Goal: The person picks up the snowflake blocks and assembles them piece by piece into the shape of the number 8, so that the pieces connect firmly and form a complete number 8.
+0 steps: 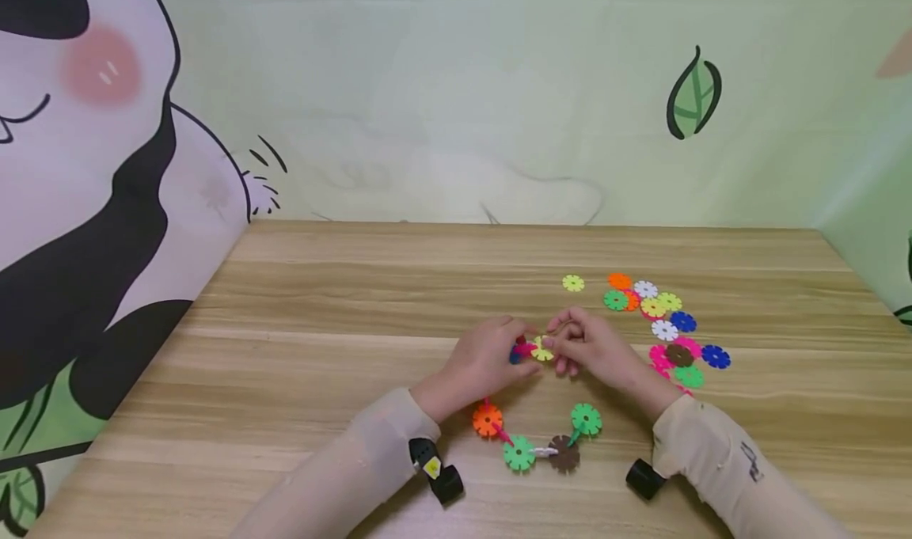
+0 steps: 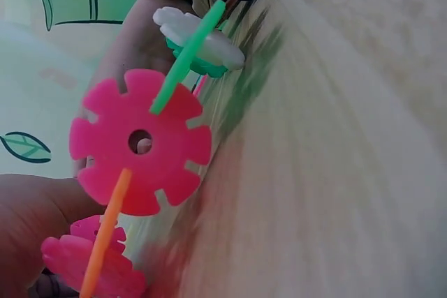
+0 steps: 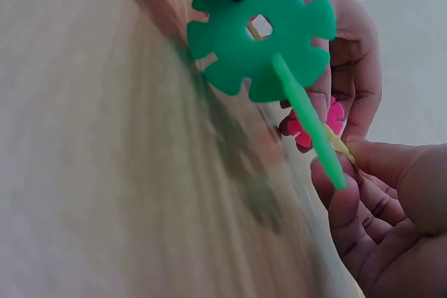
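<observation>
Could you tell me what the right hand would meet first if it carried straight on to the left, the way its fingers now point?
Most likely the left hand: the right hand points at it across the yellow plastic snowflake disc pinched between them, with hardly any gap.

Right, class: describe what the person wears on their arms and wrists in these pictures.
Both arms wear long beige sleeves. The left sleeve ends at a black wrist device with a small yellow label. The right sleeve bears a small dark marking and has a black device at the wrist. Both hands are bare.
</observation>
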{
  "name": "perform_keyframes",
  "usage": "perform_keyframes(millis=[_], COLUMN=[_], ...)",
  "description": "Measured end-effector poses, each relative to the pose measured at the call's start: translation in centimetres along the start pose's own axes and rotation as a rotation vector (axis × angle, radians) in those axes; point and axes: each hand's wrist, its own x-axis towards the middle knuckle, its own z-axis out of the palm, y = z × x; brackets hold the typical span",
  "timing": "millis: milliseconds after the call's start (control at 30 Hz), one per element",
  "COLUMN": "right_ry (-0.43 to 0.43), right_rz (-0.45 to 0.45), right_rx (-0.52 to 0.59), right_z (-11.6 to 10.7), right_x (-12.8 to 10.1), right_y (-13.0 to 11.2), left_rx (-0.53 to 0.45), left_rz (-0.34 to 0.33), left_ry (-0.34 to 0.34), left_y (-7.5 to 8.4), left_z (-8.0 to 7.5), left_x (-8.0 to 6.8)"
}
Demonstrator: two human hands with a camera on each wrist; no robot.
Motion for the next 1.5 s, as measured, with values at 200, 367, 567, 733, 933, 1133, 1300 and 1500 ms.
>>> perform_keyframes(millis=[200,367,567,733,933,1133,1300,1500], right_ry=[-0.019,-0.018,0.068,0.193,0.215,0.181,0.175,0.177], right_rz=[-0.002,-0.003,-0.02,-0.016,0.054,0.14,0.163,0.173], right_rx=[-0.034,-0.101,-0.249,-0.492,-0.665,-0.746,-0.763,-0.713], right_z=[0.1,-0.2,-2.0,-4.1,-6.6,-8.2,-8.7,-8.9], right_x=[0.0,-0.2,-0.7,-0.9,-0.4,0.8,1.3,1.6], right_y=[-0.2,-0.3,-0.9,-1.3,-0.9,0.3,0.9,1.2], left_rx=[0.005,-0.006,-0.027,-0.061,-0.057,-0.031,-0.024,-0.024], left_rz=[0.023,0.022,0.006,-0.001,-0.011,-0.015,-0.016,-0.009], left_ry=[0.011,0.016,0.013,0.019,0.02,-0.007,-0.02,-0.011], left_y=[0.0,-0.1,-0.2,-0.2,-0.3,-0.4,-0.3,-0.3], left_z=[0.1,0.1,0.3,0.5,0.5,0.3,0.3,0.2], left_x=[0.2,0.2,0.2,0.2,0.1,0.0,0.0,-0.1])
